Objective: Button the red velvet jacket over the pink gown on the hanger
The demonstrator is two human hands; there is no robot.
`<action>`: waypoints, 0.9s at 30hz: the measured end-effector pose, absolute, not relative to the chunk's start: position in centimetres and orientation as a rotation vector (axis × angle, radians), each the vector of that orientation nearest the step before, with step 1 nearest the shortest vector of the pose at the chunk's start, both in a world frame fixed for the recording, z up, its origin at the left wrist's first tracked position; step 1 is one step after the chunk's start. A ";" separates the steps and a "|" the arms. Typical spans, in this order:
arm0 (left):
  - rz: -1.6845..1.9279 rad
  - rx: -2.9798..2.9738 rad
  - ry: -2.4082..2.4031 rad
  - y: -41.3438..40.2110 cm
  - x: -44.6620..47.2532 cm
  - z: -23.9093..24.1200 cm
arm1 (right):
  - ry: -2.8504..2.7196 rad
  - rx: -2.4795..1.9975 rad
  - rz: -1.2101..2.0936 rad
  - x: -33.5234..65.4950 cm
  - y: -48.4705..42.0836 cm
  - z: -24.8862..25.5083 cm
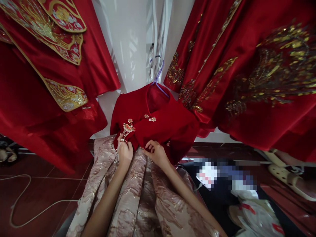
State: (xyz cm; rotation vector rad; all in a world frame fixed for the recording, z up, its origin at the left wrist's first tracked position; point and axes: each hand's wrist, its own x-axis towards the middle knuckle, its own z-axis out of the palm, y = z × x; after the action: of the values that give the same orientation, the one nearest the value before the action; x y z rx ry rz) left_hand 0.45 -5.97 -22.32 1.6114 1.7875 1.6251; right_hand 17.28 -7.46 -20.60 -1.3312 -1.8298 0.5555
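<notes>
A red velvet jacket hangs on a purple hanger in front of me, over a pale pink brocade skirt. A fan-shaped gold and pearl ornament and pearl buttons sit on its front. My left hand is closed on the jacket's lower front edge, just under the ornament. My right hand pinches the jacket's hem a little to the right. Both forearms reach up from the bottom of the view.
Red robes with gold embroidery hang at the left and the right. A white wall stands behind. A white cord lies on the dark red floor. White slippers and bagged items lie at the lower right.
</notes>
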 end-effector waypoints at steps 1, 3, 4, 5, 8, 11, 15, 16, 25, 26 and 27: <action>1.663 1.612 1.829 -6.6 0.2 -22.1 | -1.824 -1.317 0.577 17.4 -7.5 -20.3; 1.738 1.606 1.820 -7.8 -0.4 -21.5 | -1.795 -1.283 0.639 17.7 -7.6 -19.7; 1.767 1.598 1.792 -8.3 -0.6 -21.3 | -1.775 -1.268 0.676 17.8 -7.7 -19.3; 1.774 1.591 1.769 -8.7 -0.8 -21.1 | -1.758 -1.256 0.715 18.0 -7.7 -19.0; 1.628 1.605 1.640 -9.1 -1.3 -21.2 | -1.728 -1.256 0.819 18.5 -7.8 -18.2; 1.495 1.543 1.458 -8.7 -1.5 -21.9 | -1.698 -1.290 0.879 19.2 -7.7 -18.0; 1.652 1.375 1.481 -8.6 -1.3 -22.5 | -1.644 -1.283 0.931 19.6 -7.7 -17.7; 1.697 1.367 1.492 -8.8 -1.3 -22.6 | -1.630 -1.248 0.975 19.5 -7.9 -17.4; 1.707 1.640 1.701 -10.0 -0.1 -22.0 | -1.390 -0.951 1.407 15.7 -9.8 -16.8; 1.718 1.628 1.673 -10.0 0.1 -22.0 | -1.369 -0.950 1.398 15.2 -9.8 -17.2; 1.722 1.619 1.648 -10.0 0.2 -22.0 | -1.352 -0.947 1.388 14.8 -9.6 -17.5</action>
State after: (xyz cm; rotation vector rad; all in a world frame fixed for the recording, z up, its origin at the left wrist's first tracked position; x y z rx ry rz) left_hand 0.22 -10.05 -22.00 1.6185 1.6485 1.7223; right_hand 14.75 -9.64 -17.49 -0.9472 -1.3524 1.3881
